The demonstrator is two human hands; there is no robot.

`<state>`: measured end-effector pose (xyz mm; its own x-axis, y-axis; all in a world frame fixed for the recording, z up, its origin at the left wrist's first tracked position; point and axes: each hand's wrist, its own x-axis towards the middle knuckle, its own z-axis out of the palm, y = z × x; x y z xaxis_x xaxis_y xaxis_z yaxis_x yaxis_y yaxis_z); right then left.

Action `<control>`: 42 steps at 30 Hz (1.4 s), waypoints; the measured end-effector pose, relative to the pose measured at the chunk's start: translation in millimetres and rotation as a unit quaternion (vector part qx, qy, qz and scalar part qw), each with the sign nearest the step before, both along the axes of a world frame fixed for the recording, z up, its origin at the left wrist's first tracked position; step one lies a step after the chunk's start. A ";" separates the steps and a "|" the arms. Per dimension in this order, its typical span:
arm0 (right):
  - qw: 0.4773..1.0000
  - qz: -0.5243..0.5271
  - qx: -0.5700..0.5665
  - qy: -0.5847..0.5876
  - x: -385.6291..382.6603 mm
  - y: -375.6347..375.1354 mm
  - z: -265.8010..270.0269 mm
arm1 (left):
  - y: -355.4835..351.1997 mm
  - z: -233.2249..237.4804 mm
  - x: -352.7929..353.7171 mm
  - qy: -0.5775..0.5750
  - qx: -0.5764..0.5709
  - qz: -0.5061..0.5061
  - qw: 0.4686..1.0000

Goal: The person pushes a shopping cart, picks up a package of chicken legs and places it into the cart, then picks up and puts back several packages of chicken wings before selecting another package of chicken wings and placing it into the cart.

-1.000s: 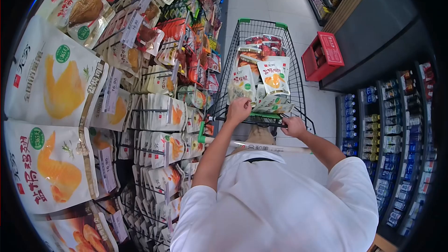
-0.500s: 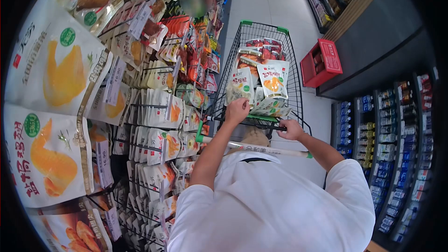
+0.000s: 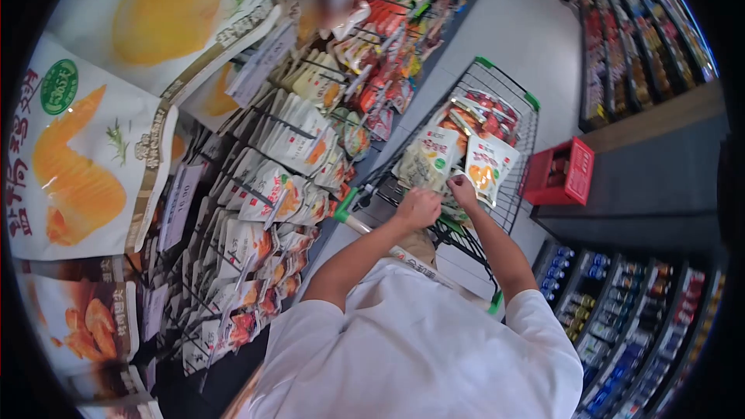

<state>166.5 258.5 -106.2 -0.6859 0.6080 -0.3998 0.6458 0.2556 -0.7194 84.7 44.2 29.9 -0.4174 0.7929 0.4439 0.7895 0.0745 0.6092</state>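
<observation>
A wire shopping cart (image 3: 530,120) with green corners stands ahead of me, holding several food packets. My left hand (image 3: 420,208) is closed at the cart's near end, beside a white packet (image 3: 428,151); what its fingers hold is hidden. My right hand (image 3: 462,190) is closed in a pinch at the near edge of a second white packet (image 3: 489,167) with a yellow food picture; I cannot make out what is between the fingers. Red packets (image 3: 493,112) lie farther forward in the cart. The green-ended handle bar (image 3: 358,225) runs beneath my forearms.
Racks of hanging packets (image 3: 299,140) line the left side, close to the cart. A red box (image 3: 560,172) stands right of the cart. Bottle shelves (image 3: 613,295) are at lower right, more shelves (image 3: 632,46) at upper right. A dark figure, partly visible, is at the top right.
The view has turned, so the cart appears tilted to the right. My right hand has left the cart's near bar and moved beside my left hand at the packets.
</observation>
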 end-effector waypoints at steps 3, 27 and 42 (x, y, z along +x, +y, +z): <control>0.988 0.003 0.114 -0.106 -44.0 -15.3 -28.9 | -5.7 -8.2 0.3 -0.014 -0.046 0.053 0.997; 0.850 0.253 0.386 0.252 -14.8 -55.1 211.9 | 56.3 50.5 -44.5 -0.704 0.096 0.050 0.702; 0.899 -0.151 -0.322 0.255 -28.9 -50.6 240.6 | 14.4 107.3 -63.5 -0.592 0.143 -0.031 0.793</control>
<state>137.6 207.9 134.4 -0.7227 0.5523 -0.4155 0.1599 -0.4512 -0.8780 21.3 58.6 137.3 -0.6393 0.7663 -0.0645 -0.3514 -0.2165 0.9109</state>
